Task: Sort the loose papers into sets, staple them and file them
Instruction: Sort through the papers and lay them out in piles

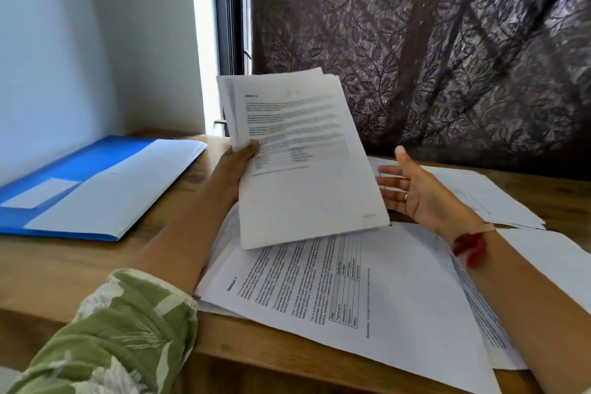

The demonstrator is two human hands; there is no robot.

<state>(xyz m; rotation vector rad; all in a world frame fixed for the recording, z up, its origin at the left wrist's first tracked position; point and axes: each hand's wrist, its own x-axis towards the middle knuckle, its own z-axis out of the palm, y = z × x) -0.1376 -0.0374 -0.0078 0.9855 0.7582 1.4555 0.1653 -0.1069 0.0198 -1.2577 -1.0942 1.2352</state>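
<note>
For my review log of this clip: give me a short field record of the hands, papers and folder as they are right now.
left hand: holds a stack of sheets by its left edge, above the desk
right hand: open, palm toward the stack's right edge; contact cannot be told
stack: printed, tilted, edges not squared
loose sheets: spread on the desk below the stack; the top one is headed "Section 7"
folder: blue, on the desk at left, white sheets in it
stapler: none in view

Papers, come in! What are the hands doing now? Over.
Left hand grips paper stack, held above table. Right hand open beside it. Loose sheets spread below; blue folder lies left. No stapler in view.
</note>
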